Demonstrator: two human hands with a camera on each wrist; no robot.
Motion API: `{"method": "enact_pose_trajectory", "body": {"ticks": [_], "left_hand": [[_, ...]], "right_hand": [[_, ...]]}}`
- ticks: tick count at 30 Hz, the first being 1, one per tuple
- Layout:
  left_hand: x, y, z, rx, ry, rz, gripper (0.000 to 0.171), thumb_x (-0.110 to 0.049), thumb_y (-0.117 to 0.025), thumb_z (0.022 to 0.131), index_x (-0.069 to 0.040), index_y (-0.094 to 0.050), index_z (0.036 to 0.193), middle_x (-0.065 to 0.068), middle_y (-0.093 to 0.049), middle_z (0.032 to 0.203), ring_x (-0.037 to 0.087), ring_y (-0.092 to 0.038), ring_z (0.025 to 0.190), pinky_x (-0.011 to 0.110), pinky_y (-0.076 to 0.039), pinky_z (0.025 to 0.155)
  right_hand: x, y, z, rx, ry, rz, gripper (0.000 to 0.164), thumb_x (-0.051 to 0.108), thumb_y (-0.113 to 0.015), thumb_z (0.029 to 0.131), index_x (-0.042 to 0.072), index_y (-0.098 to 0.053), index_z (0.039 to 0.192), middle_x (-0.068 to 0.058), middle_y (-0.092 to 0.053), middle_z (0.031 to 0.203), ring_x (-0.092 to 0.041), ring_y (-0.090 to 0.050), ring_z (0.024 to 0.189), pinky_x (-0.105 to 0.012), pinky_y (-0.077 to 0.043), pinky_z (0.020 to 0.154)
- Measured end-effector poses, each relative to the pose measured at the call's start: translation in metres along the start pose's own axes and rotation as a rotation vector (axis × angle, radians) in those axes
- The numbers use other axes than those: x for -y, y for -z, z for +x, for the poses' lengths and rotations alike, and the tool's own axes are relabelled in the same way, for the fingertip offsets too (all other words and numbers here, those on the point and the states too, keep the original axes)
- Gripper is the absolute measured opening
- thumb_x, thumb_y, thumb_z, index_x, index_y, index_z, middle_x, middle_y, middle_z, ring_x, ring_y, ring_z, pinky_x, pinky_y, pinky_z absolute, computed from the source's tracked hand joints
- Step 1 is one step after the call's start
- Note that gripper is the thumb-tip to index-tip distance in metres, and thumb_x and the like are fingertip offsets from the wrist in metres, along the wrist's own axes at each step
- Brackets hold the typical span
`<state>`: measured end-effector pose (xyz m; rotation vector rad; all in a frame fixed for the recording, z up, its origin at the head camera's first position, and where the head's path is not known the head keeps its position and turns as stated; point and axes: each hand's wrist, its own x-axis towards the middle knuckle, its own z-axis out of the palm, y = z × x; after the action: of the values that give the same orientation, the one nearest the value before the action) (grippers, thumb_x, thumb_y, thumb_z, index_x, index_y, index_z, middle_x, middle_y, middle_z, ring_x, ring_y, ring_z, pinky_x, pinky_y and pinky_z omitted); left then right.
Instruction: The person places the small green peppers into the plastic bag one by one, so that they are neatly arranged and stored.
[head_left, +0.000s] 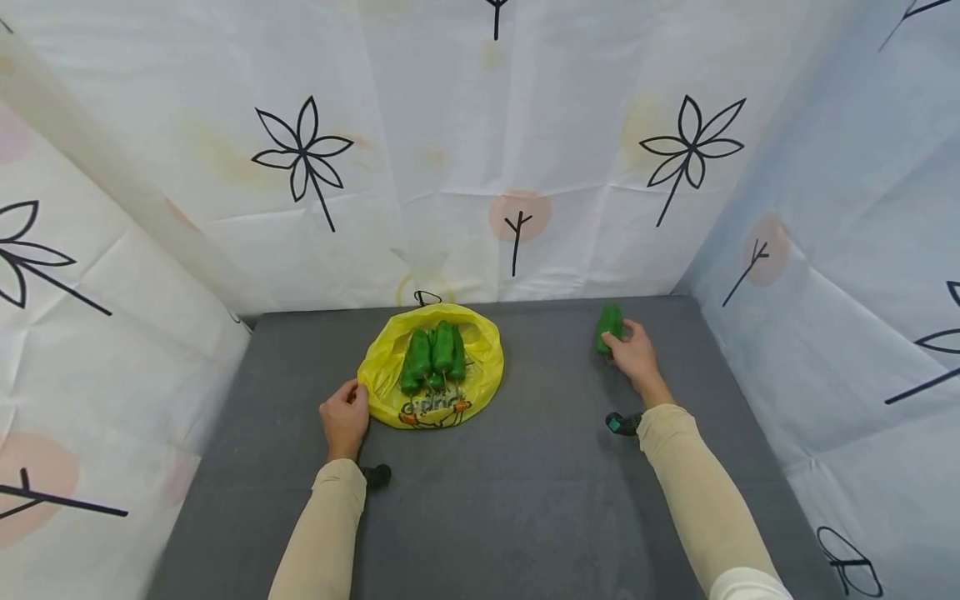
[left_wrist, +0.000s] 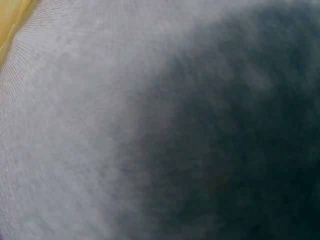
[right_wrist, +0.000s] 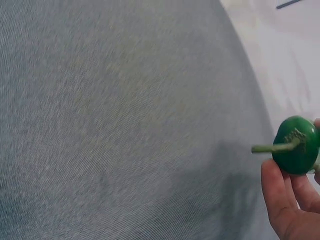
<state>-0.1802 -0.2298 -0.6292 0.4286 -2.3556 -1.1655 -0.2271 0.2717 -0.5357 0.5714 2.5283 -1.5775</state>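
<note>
My left hand (head_left: 347, 421) pinches the left rim of a yellow plastic bag (head_left: 487, 367), which lies spread with its mouth up on the dark grey table. Several green peppers (head_left: 422, 354) are grouped inside it, and dark printing marks its front. A sliver of the bag shows in the corner of the left wrist view, where the hand itself is out of sight. Off to the right, my right hand (head_left: 636, 358) grips a single green pepper (head_left: 610, 321) between thumb and fingers. The right wrist view shows that pepper's stem end (right_wrist: 295, 142), its stalk pointing left.
The grey table (head_left: 517, 500) stretches below and between the hands. White cloth (head_left: 442, 150) printed with flowers and twigs hangs behind it and along both sides. Dark wrist cameras, one on the right wrist (head_left: 624, 423) and one on the left wrist (head_left: 377, 477), jut inward.
</note>
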Motion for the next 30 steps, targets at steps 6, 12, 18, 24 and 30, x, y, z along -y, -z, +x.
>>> {"method": "enact_pose_trajectory", "body": {"ticks": [6, 12, 18, 24, 30], "left_hand": [[0.000, 0.000, 0.000, 0.008, 0.007, 0.000, 0.026, -0.020, -0.060, 0.097, -0.008, -0.080, 0.106, 0.014, -0.078, 0.086, 0.027, -0.066, 0.072, 0.036, -0.050, 0.070], [0.002, 0.000, 0.000, 0.012, 0.012, 0.007, 0.026, -0.020, -0.060, 0.097, -0.008, -0.080, 0.106, 0.013, -0.077, 0.085, 0.024, -0.064, 0.070, 0.029, -0.048, 0.068], [0.002, -0.001, 0.001, 0.014, 0.020, 0.009, 0.026, -0.021, -0.060, 0.097, -0.009, -0.080, 0.106, 0.012, -0.077, 0.085, 0.022, -0.063, 0.071, 0.026, -0.046, 0.068], [0.001, -0.001, 0.000, 0.012, 0.018, -0.003, 0.025, -0.020, -0.060, 0.097, -0.008, -0.080, 0.106, 0.013, -0.077, 0.085, 0.023, -0.063, 0.071, 0.030, -0.048, 0.070], [-0.001, 0.000, 0.001, 0.013, 0.007, -0.004, 0.026, -0.019, -0.060, 0.097, -0.007, -0.080, 0.106, 0.014, -0.078, 0.086, 0.026, -0.065, 0.073, 0.029, -0.048, 0.069]], "right_hand": [[0.012, 0.000, -0.006, 0.040, 0.042, 0.049, 0.082, 0.033, -0.061, 0.101, 0.010, -0.013, 0.165, -0.030, -0.051, 0.147, -0.027, -0.071, 0.104, -0.047, -0.057, 0.096], [0.023, -0.002, -0.011, 0.090, 0.109, 0.069, 0.085, 0.031, -0.064, 0.100, 0.013, -0.013, 0.165, -0.030, -0.056, 0.142, -0.004, -0.069, 0.077, -0.054, -0.054, 0.098], [0.035, -0.004, -0.019, 0.129, 0.155, 0.068, 0.087, 0.032, -0.066, 0.099, 0.016, -0.012, 0.165, -0.028, -0.058, 0.140, -0.008, -0.072, 0.082, -0.053, -0.056, 0.096], [0.047, -0.005, -0.027, 0.154, 0.184, 0.063, 0.088, 0.034, -0.066, 0.099, 0.022, -0.011, 0.166, -0.028, -0.056, 0.138, -0.016, -0.074, 0.089, -0.049, -0.058, 0.093], [0.056, -0.012, -0.032, 0.176, 0.222, 0.083, 0.086, 0.029, -0.067, 0.099, 0.019, -0.014, 0.165, -0.028, -0.057, 0.134, -0.016, -0.074, 0.087, -0.037, -0.062, 0.082]]}}
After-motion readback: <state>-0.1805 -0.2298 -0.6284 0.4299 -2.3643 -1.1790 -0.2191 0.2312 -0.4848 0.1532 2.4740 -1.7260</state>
